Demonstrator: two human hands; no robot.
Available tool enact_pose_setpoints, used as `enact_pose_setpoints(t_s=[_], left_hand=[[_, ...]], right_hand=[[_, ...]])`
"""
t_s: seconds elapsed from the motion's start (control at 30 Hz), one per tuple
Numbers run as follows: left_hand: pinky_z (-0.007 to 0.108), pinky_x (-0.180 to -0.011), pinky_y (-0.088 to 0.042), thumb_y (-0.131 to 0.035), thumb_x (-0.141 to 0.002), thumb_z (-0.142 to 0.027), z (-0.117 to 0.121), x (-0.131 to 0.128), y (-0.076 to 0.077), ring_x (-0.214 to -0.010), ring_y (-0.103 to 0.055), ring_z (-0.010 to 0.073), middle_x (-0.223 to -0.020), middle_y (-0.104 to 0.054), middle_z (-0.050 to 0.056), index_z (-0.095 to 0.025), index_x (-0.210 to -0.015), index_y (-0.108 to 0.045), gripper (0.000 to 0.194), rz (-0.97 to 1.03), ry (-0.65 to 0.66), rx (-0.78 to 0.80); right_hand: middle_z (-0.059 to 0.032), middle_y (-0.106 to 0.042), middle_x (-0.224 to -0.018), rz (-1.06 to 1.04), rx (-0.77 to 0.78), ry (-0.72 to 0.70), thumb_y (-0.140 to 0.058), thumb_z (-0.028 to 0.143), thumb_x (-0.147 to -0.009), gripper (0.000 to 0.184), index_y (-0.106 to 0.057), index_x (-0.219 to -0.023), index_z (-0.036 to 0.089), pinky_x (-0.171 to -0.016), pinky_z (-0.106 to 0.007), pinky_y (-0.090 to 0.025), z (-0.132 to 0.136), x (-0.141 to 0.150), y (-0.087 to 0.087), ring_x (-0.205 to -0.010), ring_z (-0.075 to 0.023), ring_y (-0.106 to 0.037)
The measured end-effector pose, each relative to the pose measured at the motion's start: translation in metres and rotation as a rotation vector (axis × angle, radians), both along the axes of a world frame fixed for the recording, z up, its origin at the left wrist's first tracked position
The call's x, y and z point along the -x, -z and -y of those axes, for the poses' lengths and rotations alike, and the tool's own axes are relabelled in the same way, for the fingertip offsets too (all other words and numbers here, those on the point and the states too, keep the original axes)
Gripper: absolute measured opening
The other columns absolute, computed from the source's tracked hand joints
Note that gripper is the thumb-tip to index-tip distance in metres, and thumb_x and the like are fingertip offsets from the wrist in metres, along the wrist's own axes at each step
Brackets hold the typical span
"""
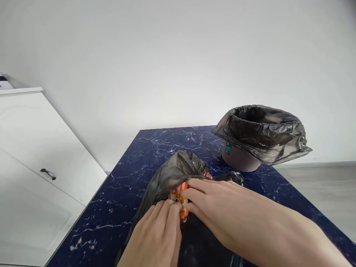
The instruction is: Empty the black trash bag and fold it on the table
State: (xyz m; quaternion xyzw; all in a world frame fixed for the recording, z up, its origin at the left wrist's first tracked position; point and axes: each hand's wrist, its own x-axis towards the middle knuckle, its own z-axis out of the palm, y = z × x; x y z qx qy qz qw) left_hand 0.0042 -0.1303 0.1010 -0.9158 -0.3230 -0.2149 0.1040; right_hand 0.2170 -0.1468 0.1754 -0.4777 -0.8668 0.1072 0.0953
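A dark grey plastic trash bag (172,172) lies bunched on the dark blue marbled table (116,193), close to me. Something orange, a crumpled wrapper or can (179,194), shows at the bag's mouth. My left hand (157,237) presses on the bag's near side, fingers bent against the orange thing. My right hand (219,211) reaches in from the right, and its fingertips pinch the bag's edge and the orange thing together. What else lies inside the bag is hidden.
A small brown bin (239,157) lined with a grey bag (264,129) stands at the table's far right. A white cabinet (36,167) with a dark handle (48,173) stands left of the table. Behind is a white wall, with grey floor at right.
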Motion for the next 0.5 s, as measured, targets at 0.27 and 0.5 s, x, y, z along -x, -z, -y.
enact_pose_setpoints(t_s=[0.27,0.5], left_hand=[[0.063,-0.092,-0.057,-0.038,-0.104,-0.067,-0.044,0.024,0.028,-0.113,-0.07,0.045,-0.121,-0.073,0.025,-0.008,-0.129,-0.064,0.07,-0.073,-0.449,0.134],[0.066,-0.112,-0.046,-0.051,-0.098,-0.069,-0.037,0.004,0.047,-0.131,-0.063,0.0419,-0.136,-0.067,0.021,-0.015,-0.142,-0.053,0.069,0.039,-0.374,0.194]], right_hand=[[0.0006,-0.078,-0.097,-0.461,0.062,-0.061,-0.053,0.034,-0.108,0.024,-0.075,-0.103,0.026,-0.069,-0.025,-0.052,-0.025,-0.014,-0.016,-0.082,-0.0143,-0.073],[-0.0031,-0.08,-0.102,-0.698,-0.145,0.302,-0.058,0.034,-0.102,0.021,-0.074,-0.103,0.022,-0.075,-0.029,-0.054,-0.101,-0.044,0.029,-0.088,-0.0183,-0.075]])
